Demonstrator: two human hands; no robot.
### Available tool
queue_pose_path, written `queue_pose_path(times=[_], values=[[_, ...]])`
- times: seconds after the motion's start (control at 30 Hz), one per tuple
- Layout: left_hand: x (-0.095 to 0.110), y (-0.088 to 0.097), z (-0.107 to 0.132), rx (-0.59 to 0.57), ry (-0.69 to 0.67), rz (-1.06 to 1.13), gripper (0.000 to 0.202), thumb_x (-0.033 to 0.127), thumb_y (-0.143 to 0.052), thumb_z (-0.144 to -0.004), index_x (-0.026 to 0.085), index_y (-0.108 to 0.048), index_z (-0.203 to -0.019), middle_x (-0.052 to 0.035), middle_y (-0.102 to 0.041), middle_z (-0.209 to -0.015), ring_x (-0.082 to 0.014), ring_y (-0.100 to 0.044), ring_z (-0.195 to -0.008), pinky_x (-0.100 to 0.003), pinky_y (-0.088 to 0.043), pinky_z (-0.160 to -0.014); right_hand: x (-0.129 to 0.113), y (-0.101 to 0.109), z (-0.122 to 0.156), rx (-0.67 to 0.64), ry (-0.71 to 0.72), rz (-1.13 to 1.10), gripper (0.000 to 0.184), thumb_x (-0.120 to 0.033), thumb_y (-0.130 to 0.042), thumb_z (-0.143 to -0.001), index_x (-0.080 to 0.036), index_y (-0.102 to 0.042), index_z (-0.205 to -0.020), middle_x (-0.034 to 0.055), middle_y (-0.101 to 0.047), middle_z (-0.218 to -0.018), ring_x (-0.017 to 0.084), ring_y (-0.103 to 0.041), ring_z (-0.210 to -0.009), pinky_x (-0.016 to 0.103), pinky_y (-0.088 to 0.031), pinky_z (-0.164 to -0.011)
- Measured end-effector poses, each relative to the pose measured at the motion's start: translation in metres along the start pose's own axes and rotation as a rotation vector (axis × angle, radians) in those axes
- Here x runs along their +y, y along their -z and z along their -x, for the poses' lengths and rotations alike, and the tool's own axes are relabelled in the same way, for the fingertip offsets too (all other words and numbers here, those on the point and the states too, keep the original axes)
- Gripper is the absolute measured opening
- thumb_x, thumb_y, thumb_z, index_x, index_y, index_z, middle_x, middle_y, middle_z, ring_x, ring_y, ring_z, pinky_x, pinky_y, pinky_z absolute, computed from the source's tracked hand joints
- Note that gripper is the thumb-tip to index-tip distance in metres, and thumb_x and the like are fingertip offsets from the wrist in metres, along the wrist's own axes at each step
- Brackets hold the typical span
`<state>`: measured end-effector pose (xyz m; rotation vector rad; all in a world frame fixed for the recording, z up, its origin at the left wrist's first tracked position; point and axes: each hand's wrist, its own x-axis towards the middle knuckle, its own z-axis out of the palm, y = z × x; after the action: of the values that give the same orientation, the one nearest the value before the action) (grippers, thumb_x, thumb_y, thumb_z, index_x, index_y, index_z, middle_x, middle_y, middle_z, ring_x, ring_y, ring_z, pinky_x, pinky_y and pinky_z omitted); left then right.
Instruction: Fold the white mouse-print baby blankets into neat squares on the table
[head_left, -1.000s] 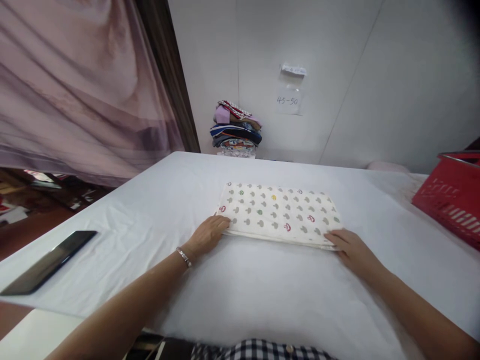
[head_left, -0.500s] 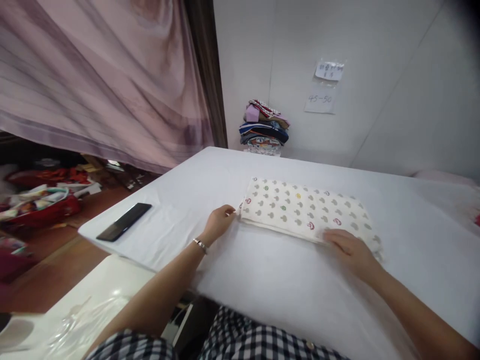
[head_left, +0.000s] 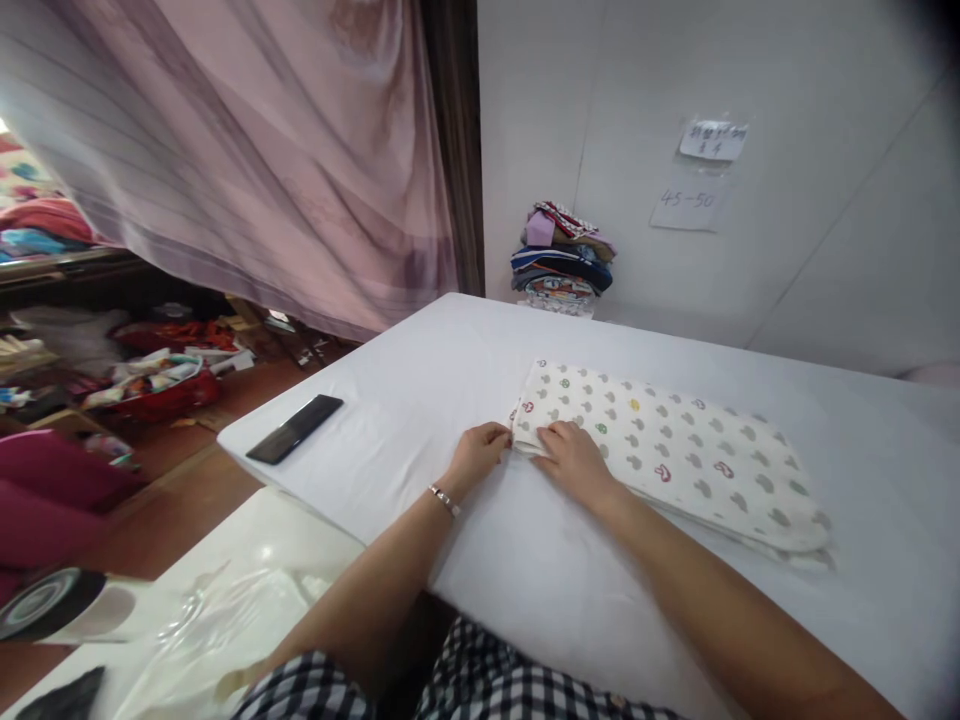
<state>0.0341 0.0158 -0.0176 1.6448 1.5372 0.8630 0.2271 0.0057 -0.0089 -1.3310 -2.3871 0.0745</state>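
A folded white cloth (head_left: pixel 682 455) printed with small grey, red, green and yellow mushroom shapes lies flat on the white-covered table (head_left: pixel 405 400). My left hand (head_left: pixel 480 452), with a bracelet at the wrist, pinches the cloth's near left corner between thumb and fingers. Just right of it, my right hand (head_left: pixel 576 462) rests on the near left part of the cloth, fingers stretched over its top and the thumb by the front edge. Several layers show along the cloth's front edge and right end.
A black phone (head_left: pixel 295 429) lies near the table's left edge. Folded clothes (head_left: pixel 562 260) are stacked by the wall, below a paper sign (head_left: pixel 688 203) reading 45-50. Clear plastic bags (head_left: pixel 217 640) lie on a lower white surface at left. A pink curtain (head_left: pixel 300 150) hangs behind.
My right hand has moved left along the cloth's front edge, from its right part to near the left corner. My left hand stays at that corner. The view has turned slightly left.
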Motion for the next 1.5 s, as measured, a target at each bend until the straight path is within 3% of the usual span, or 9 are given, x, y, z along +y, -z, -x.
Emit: queue_pose_path(times=[0.17, 0.33, 0.43, 0.6, 0.73, 0.93, 1.2, 1.33, 1.5], values=[[0.001, 0.005, 0.0, -0.086, 0.029, 0.032, 0.018, 0.032, -0.053, -0.072, 0.018, -0.061, -0.081, 0.0017, -0.065, -0.071, -0.0074, -0.05, -0.048, -0.02, -0.039, -0.048, -0.004, -0.012, -0.012, 0.059, -0.047, -0.212, 0.016, -0.031, -0.049, -0.086, -0.022, -0.062, -0.088, 0.004, -0.056, -0.084, 0.018, -0.051, -0.083, 0.028, -0.04, -0.074], [0.005, 0.008, 0.002, -0.249, 0.136, 0.052, 0.033, 0.048, -0.051, -0.074, 0.016, -0.059, -0.077, -0.0013, -0.067, -0.069, -0.006, -0.043, -0.037, -0.02, -0.032, -0.039, 0.001, -0.02, -0.014, 0.26, -0.36, -0.644, 0.026, -0.039, -0.047, -0.083, -0.017, -0.06, -0.074, -0.0003, -0.052, -0.068, 0.013, -0.048, -0.063, 0.024, -0.038, -0.059], [0.004, 0.003, 0.001, -0.294, 0.178, 0.101, 0.037, 0.051, -0.051, -0.073, 0.016, -0.058, -0.071, -0.0024, -0.067, -0.067, -0.0055, -0.041, -0.035, -0.021, -0.03, -0.039, 0.004, -0.021, -0.014, 0.299, -0.462, -0.749, 0.029, -0.044, -0.05, -0.081, -0.017, -0.059, -0.074, -0.0016, -0.05, -0.063, 0.013, -0.045, -0.06, 0.023, -0.036, -0.056], [0.008, -0.008, -0.004, -0.21, 0.244, 0.252, 0.024, 0.04, -0.057, -0.069, 0.016, -0.053, -0.066, -0.0013, -0.064, -0.061, -0.0054, -0.039, -0.035, -0.021, -0.03, -0.04, -0.002, -0.011, -0.013, 0.354, -0.33, -0.672, 0.022, -0.036, -0.048, -0.084, -0.017, -0.059, -0.078, 0.0001, -0.051, -0.071, 0.012, -0.047, -0.064, 0.024, -0.039, -0.058], [0.016, -0.008, -0.005, -0.137, 0.266, 0.602, 0.019, 0.033, -0.056, -0.066, 0.017, -0.047, -0.062, 0.002, -0.057, -0.054, -0.0044, -0.038, -0.038, -0.019, -0.026, -0.04, -0.011, -0.001, -0.01, 0.441, -0.171, -0.477, 0.018, -0.028, -0.046, -0.086, -0.019, -0.06, -0.091, 0.004, -0.056, -0.086, 0.014, -0.052, -0.076, 0.026, -0.042, -0.068], [0.018, -0.005, -0.004, -0.066, 0.287, 0.764, 0.021, 0.032, -0.058, -0.064, 0.017, -0.044, -0.058, 0.0047, -0.048, -0.047, -0.0045, -0.036, -0.037, -0.019, -0.022, -0.039, -0.02, -0.01, -0.014, 0.249, -0.046, -0.235, 0.02, -0.02, -0.043, -0.087, -0.022, -0.062, -0.093, 0.0038, -0.058, -0.083, 0.017, -0.054, -0.08, 0.028, -0.043, -0.071], [0.016, -0.006, -0.003, -0.036, 0.208, 0.729, 0.018, 0.029, -0.057, -0.066, 0.018, -0.045, -0.06, 0.0062, -0.045, -0.044, -0.0054, -0.037, -0.039, -0.019, -0.026, -0.042, -0.034, -0.01, -0.019, 0.204, -0.034, -0.129, 0.012, -0.023, -0.046, -0.084, -0.021, -0.058, -0.085, 0.0036, -0.055, -0.079, 0.017, -0.052, -0.076, 0.027, -0.04, -0.065], [0.01, -0.005, -0.007, -0.025, 0.091, 0.612, 0.02, 0.035, -0.056, -0.068, 0.017, -0.049, -0.061, 0.0078, -0.04, -0.043, -0.006, -0.034, -0.041, -0.02, -0.027, -0.044, -0.031, -0.013, -0.023, 0.215, -0.01, -0.118, 0.011, -0.023, -0.045, -0.086, -0.02, -0.054, -0.08, 0.0034, -0.054, -0.08, 0.016, -0.05, -0.076, 0.027, -0.038, -0.065], [-0.002, 0.004, -0.014, 0.261, -0.07, 0.108, 0.026, 0.041, -0.048, -0.079, 0.018, -0.061, -0.079, 0.001, -0.058, -0.07, -0.0101, -0.048, -0.06, -0.024, -0.037, -0.058, -0.019, -0.004, -0.036, 0.453, -0.241, -0.413, 0.026, -0.03, -0.044, -0.087, -0.02, -0.041, -0.064, -0.0031, -0.042, -0.065, 0.011, -0.041, -0.06, 0.023, -0.033, -0.056]])
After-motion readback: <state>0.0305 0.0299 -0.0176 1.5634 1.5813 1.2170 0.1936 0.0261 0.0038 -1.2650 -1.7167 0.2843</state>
